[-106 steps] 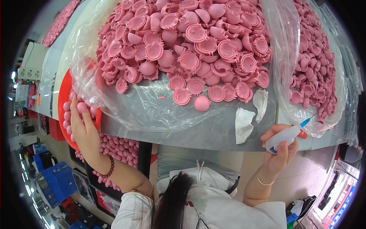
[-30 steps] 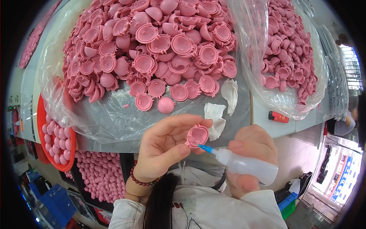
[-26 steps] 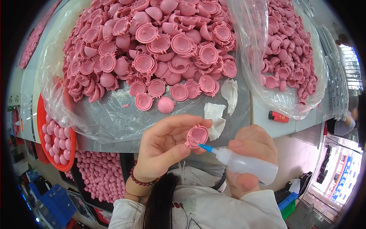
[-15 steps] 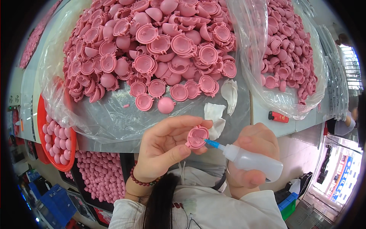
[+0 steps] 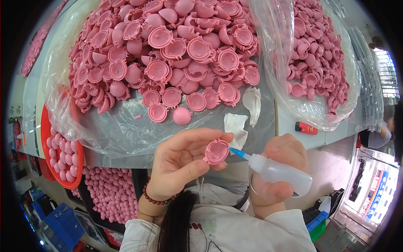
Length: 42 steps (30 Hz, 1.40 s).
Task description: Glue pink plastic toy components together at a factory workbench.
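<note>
Between the thumb and fingers of my left hand is a pink plastic half-shell, its hollow side facing up. My right hand grips a translucent squeeze bottle with a blue needle tip. The bottle lies tilted, and its tip points left at the shell's right rim; whether the two touch I cannot tell. Beyond my hands a large heap of pink half-shells lies on a clear plastic sheet. One rounded pink piece sits at the heap's near edge.
Crumpled white tissues lie just past my hands. A red lighter is at the right, near another bag of pink shells. At the left hangs a red basket of pink balls, above a dark bin of more pink balls.
The bottle's tip has drawn back to the right, from inside the shell to its rim. The shell has tilted slightly in my left hand.
</note>
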Each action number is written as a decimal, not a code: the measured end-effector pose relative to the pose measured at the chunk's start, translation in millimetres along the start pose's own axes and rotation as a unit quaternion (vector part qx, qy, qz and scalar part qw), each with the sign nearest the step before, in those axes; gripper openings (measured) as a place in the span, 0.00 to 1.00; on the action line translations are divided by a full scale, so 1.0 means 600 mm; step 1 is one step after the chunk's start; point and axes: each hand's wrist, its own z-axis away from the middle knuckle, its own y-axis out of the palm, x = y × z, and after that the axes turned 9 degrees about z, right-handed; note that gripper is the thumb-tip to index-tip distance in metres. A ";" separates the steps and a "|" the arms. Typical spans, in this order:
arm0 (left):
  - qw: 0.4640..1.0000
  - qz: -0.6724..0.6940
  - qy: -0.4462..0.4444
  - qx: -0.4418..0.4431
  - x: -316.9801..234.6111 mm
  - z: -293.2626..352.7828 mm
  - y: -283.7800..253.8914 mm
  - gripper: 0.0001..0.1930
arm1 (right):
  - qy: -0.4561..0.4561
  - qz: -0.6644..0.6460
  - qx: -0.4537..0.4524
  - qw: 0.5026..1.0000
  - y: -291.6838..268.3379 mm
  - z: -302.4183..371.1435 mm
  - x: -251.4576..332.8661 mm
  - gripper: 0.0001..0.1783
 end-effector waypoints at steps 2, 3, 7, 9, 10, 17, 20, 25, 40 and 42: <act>1.000 0.001 0.000 -0.001 0.000 0.001 -0.001 0.23 | 0.002 0.012 -0.007 1.000 0.001 0.000 0.000 0.34; 1.000 0.001 -0.001 -0.004 0.000 0.001 -0.002 0.23 | 0.002 0.022 -0.013 1.000 0.001 0.000 0.000 0.34; 0.995 0.036 0.014 0.088 0.001 -0.003 -0.015 0.19 | 0.011 0.046 -0.009 0.999 -0.007 0.002 0.003 0.34; 0.995 0.044 0.018 0.089 0.003 -0.003 -0.020 0.19 | 0.009 0.045 -0.005 0.999 -0.011 0.004 0.004 0.34; 0.994 0.051 0.022 0.094 0.004 -0.003 -0.022 0.19 | 0.006 0.042 -0.006 0.999 -0.012 0.005 0.006 0.34; 0.995 0.044 0.019 0.091 0.006 -0.002 -0.022 0.18 | 0.008 -0.002 0.072 0.997 -0.020 0.010 0.022 0.33; 0.994 0.041 0.027 0.100 0.004 -0.003 -0.021 0.18 | -0.010 -0.030 0.074 0.997 -0.026 0.012 0.008 0.23; 0.994 0.061 0.007 0.086 0.000 -0.004 -0.025 0.19 | -0.026 -0.093 -0.135 0.986 -0.052 0.018 -0.050 0.29; 0.998 0.035 0.025 0.038 0.014 -0.005 -0.029 0.25 | 0.279 0.229 -0.282 0.889 -0.360 0.030 -0.231 0.21; 0.998 0.031 0.033 0.038 0.013 -0.003 -0.030 0.25 | 0.299 0.234 -0.261 0.887 -0.346 0.029 -0.237 0.21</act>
